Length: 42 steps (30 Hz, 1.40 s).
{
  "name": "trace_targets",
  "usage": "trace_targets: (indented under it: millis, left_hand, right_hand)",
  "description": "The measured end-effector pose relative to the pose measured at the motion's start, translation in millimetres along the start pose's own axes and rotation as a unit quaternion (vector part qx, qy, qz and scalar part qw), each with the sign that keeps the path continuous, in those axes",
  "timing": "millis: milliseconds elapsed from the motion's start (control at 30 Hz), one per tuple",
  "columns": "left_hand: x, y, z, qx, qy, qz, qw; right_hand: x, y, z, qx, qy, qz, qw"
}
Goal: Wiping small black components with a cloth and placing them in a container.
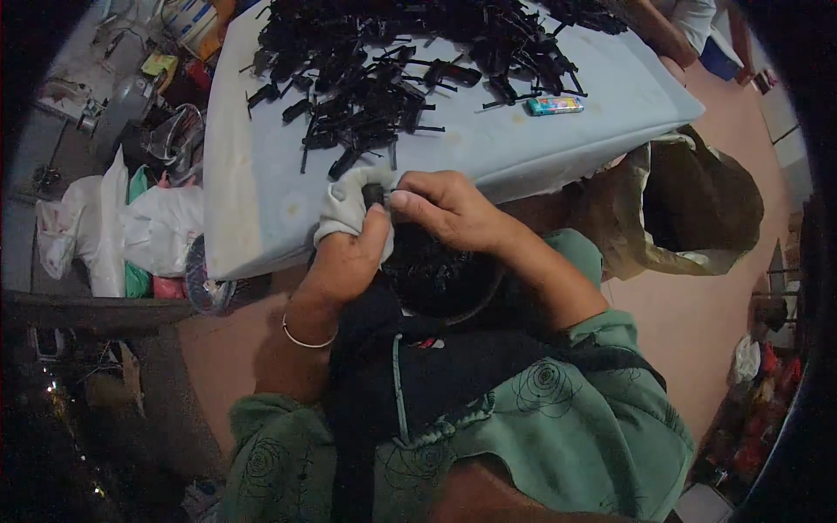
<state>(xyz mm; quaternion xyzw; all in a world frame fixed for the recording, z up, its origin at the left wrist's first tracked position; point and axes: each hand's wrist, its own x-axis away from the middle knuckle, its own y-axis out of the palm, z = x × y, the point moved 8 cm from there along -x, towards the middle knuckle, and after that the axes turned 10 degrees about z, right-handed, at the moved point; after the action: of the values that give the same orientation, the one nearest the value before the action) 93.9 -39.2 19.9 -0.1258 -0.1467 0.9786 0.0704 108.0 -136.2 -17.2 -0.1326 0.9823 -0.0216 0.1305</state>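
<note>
Just off the table's near edge, my left hand [351, 261] is closed round a small black plastic part [374, 193]. A whitish cloth [343, 207] wraps the fingers of that hand. My right hand [452, 209] pinches thumb against forefinger right beside the part; whatever lies between those fingertips is too small to make out. Below both hands, on my lap, rests a dark round container [436, 277] with small black bits in it. A heap of black plastic parts [357, 113], many with thin stems, covers the far side of the table in front of me.
The pale-covered table [261, 187] carries a teal lighter-like item [555, 105] at right. A large open sack [623, 222] stands right of the table, white plastic bags [166, 228] at left. Another person's arm [660, 30] shows at the far right corner.
</note>
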Motion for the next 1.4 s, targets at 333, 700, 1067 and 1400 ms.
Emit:
trace_targets:
  millis: [333,700,1067,1400]
  left_hand:
    - [-0.5,7.0,5.3,-0.101,0.122,0.047,0.986]
    - [6.2,16.4,6.4,-0.313,0.164,-0.042,0.935]
    - [-27.5,4.4,12.6,-0.189,0.181,0.084,0.962]
    - [-54.3,18.3,30.9,-0.227,0.272,0.092,0.93]
  right_hand:
    - [5.7,8.8,-8.0,0.023,-0.078,0.077,0.994]
    - [-15.2,-59.8,-19.5,0.496,-0.143,0.27,0.813]
    - [-0.1,-43.0,-31.5,0.468,-0.239,0.178,0.832]
    - [5.4,-48.6,-45.0,0.468,-0.305,0.256,0.789]
